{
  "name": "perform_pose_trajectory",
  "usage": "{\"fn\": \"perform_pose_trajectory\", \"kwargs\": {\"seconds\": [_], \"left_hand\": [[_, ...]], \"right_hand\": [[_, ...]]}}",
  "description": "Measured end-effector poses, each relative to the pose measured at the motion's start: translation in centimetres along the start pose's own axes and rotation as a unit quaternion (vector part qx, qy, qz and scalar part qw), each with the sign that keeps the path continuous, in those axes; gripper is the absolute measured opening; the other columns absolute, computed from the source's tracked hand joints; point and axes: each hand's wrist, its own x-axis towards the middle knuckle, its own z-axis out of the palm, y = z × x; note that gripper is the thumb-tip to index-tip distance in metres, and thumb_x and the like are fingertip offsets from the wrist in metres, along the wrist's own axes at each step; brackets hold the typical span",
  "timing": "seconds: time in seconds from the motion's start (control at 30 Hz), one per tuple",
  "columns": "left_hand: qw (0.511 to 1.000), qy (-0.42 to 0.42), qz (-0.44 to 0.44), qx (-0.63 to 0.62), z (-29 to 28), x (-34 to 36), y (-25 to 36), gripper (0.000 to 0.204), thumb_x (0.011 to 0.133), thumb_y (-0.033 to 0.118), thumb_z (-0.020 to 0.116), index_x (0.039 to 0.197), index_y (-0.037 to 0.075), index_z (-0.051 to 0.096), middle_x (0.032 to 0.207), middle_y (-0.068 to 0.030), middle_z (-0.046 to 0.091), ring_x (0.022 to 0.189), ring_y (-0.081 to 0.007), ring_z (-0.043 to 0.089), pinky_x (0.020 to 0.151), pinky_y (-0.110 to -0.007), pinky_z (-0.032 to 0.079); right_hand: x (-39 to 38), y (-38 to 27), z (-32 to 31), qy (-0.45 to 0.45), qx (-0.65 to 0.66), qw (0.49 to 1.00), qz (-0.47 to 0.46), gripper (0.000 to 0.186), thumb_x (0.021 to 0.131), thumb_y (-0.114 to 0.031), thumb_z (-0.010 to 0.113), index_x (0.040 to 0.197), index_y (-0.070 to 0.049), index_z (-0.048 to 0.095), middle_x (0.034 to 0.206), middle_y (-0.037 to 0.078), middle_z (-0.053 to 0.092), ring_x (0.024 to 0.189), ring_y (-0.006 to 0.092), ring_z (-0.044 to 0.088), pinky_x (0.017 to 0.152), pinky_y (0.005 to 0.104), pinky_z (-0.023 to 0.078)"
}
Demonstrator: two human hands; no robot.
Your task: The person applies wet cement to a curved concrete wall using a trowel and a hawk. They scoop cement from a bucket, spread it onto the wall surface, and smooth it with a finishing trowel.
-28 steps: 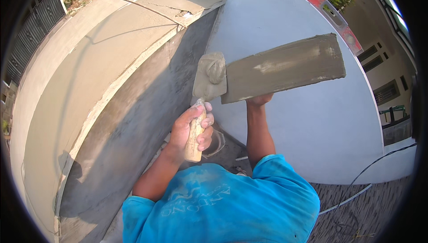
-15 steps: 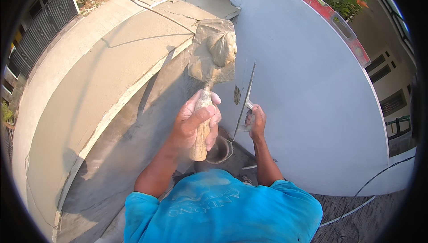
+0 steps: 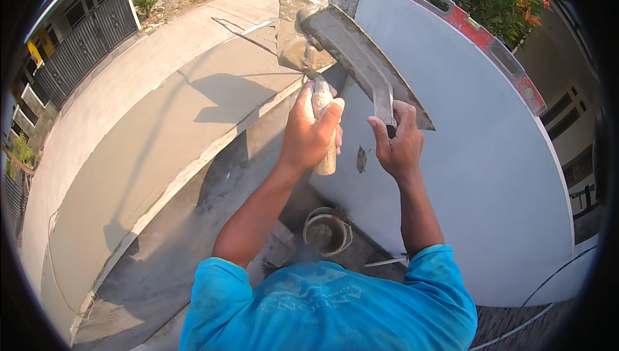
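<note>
My left hand (image 3: 311, 128) is closed round the wooden handle of a square-bladed trowel (image 3: 285, 25), raised in front of me with the blade away from me. Wet grey mortar (image 3: 302, 53) lies on that blade. My right hand (image 3: 401, 143) grips the handle of a long plastering trowel (image 3: 364, 54), its thumb standing off to one side. The plastering trowel's far end meets the mortar at the right edge of the square blade, and its long plate slants down toward the right. Part of its handle is hidden by my fingers.
To the right stands a smooth pale wall (image 3: 477, 157) with a red spirit level (image 3: 442, 0) along its top edge. A curved plastered ledge (image 3: 155, 151) runs on the left, with a thin stick (image 3: 242, 34) at its far end. Below my arms sits a bucket (image 3: 345, 248).
Both hands have moved up and away from me. The plastering trowel has swung from upright beside the wall to slanting against the mortar on the square trowel. The bucket shows more fully.
</note>
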Motion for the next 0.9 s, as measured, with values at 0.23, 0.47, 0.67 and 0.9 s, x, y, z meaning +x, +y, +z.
{"fn": "perform_pose_trajectory", "kwargs": {"seconds": [0.23,0.47,0.67,0.9], "left_hand": [[0.999,0.043,-0.002,0.023,0.0,1.0,0.3,0.046,0.098,0.02,0.063,0.128,-0.007,0.041,0.077,-0.007,0.056,0.049,-0.0135,0.058,0.041,-0.031,0.049],[0.995,0.1,-0.014,-0.008,-1.3,-0.4,1.1,0.044,0.1,0.021,0.062,0.128,-0.005,0.041,0.079,-0.0084,0.058,0.049,-0.0146,0.058,0.043,-0.032,0.049],[0.997,0.063,0.033,-0.023,-1.4,-7.0,5.8,0.03,0.097,0.015,0.058,0.12,0.004,0.044,0.083,-0.0079,0.055,0.047,-0.0147,0.056,0.042,-0.03,0.049],[0.99,0.122,-0.024,0.066,-6.3,-17.7,8.3,0.03,0.087,0.007,0.063,0.112,-0.005,0.049,0.076,-0.0094,0.058,0.054,-0.0124,0.056,0.051,-0.025,0.046]], "right_hand": [[2.7,1.4,3.2,-0.024,-0.064,0.997,-0.027,0.043,0.096,-0.04,0.072,0.116,-0.007,0.053,0.079,0.009,0.07,0.059,0.0274,0.068,0.051,0.037,0.047],[10.6,3.1,6.6,-0.083,-0.119,0.989,0.011,0.043,0.097,-0.042,0.068,0.112,-0.005,0.052,0.084,0.015,0.073,0.073,0.0366,0.072,0.06,0.048,0.052],[19.9,7.5,10.0,-0.186,-0.17,0.965,0.074,0.058,0.097,-0.047,0.064,0.125,0.003,0.053,0.094,0.023,0.074,0.09,0.0429,0.072,0.077,0.0537,0.055],[22.4,7.0,5.6,-0.316,-0.031,0.932,0.176,0.061,0.084,-0.05,0.073,0.107,0.006,0.069,0.08,0.014,0.07,0.058,0.0192,0.064,0.049,0.0343,0.048]]}}
